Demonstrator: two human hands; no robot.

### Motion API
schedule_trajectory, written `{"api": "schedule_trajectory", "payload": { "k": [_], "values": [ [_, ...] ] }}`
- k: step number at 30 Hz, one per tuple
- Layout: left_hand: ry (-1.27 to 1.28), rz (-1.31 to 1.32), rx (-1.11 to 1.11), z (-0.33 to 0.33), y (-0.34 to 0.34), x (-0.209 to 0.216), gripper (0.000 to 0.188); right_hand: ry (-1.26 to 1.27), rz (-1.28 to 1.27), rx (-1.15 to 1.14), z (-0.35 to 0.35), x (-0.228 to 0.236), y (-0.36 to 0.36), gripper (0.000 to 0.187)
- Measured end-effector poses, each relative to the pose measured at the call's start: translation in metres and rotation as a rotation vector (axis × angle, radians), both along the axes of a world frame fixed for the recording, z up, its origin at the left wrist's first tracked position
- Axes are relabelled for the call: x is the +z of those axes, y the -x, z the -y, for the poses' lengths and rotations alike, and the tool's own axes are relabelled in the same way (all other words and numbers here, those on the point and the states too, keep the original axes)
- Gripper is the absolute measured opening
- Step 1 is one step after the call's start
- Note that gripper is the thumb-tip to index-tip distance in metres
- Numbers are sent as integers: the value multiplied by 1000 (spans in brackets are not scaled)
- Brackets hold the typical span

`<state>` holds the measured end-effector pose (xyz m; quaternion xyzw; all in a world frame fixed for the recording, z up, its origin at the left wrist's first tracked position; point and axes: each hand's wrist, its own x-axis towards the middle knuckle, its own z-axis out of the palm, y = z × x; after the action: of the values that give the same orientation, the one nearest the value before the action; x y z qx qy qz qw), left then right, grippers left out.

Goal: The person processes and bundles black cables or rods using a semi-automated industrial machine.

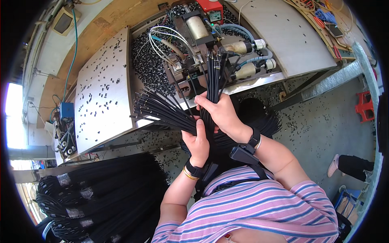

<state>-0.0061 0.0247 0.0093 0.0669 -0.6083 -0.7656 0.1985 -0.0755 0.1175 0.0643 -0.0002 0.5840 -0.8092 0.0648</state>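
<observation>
My left hand [197, 146] is closed around a bundle of thin black cables [162, 108], whose ends fan out to the left over the bench edge. Just above it, my right hand [225, 116] grips another bunch of black cables [213, 75], its pale-tipped ends pointing up at the machine. The two bunches meet and cross between my hands, and their lower lengths hang toward my lap. A few single cables stand apart near the right thumb. Directly beyond the cable ends is a bench machine [197, 27] with metal cylinders, hoses and a clamp-like front.
Small black bits cover the machine's tray and dot the left white panel [97, 91]. Thick black cable bundles [109, 194] lie at lower left. A red stool [364, 106] stands right, near another person's leg [354, 164]. Tools and a phone [334, 30] lie at far right.
</observation>
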Motion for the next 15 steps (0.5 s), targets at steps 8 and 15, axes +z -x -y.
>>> {"api": "schedule_trajectory", "payload": {
  "k": [8,15],
  "values": [
    [-152,45,-98,-1,3,11,15,25,116,70,-1,8,2,20],
    [-190,38,-172,-15,-9,18,12,-16,76,222,-17,7,-6,20]
  ]
}}
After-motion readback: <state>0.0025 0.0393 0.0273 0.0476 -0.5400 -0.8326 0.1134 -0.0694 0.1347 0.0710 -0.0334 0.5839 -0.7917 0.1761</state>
